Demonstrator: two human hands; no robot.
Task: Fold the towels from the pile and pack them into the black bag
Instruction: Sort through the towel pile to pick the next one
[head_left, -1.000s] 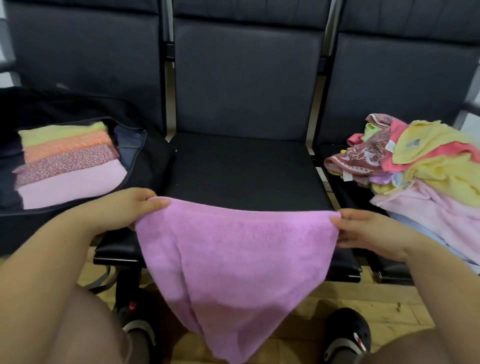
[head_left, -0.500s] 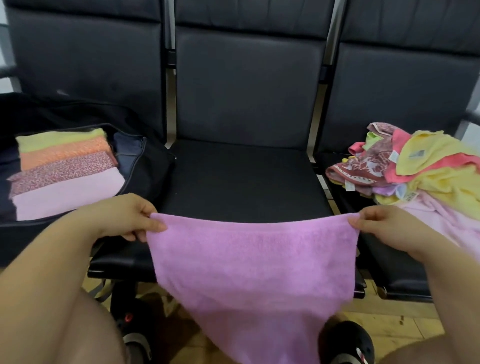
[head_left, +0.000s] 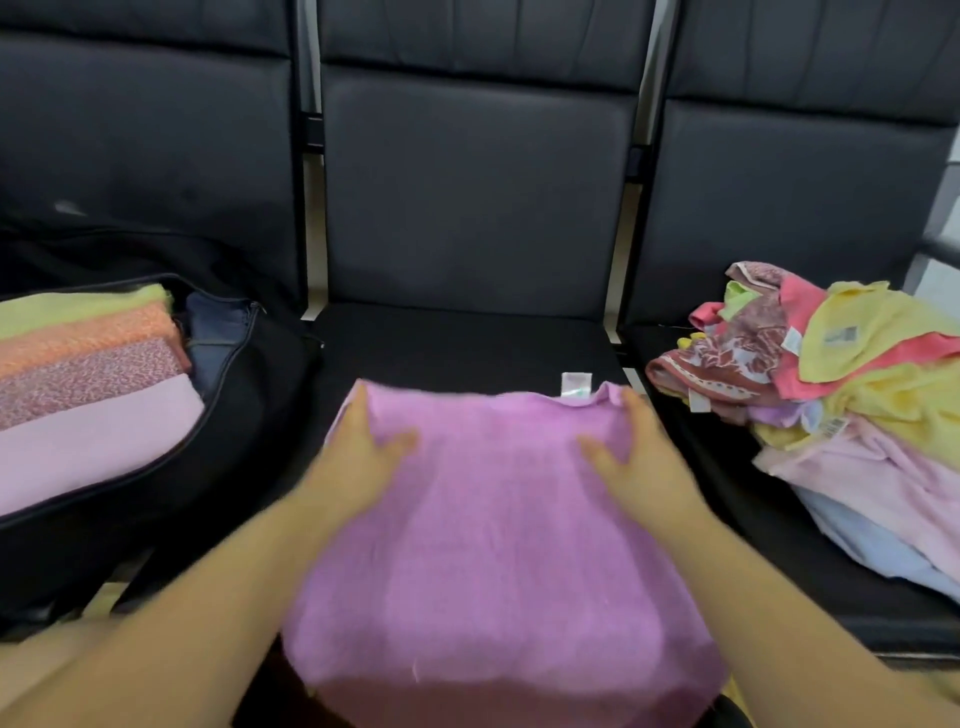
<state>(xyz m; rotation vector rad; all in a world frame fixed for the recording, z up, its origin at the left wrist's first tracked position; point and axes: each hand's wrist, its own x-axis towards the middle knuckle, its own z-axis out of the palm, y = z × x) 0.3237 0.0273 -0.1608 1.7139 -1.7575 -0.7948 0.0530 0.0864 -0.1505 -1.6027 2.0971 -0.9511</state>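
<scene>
The purple towel (head_left: 498, 519) was held up; now it lies flat under the left hand (head_left: 358, 462) and right hand (head_left: 641, 462), both spread open, ready for folding.

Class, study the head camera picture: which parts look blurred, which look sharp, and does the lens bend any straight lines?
In the head view, the left hand, right hand and purple towel are smeared by motion blur; the towel pile and black bag look sharper; the chair backs bow outward, wide-angle distortion; lighting is soft and even, without glare.
</scene>
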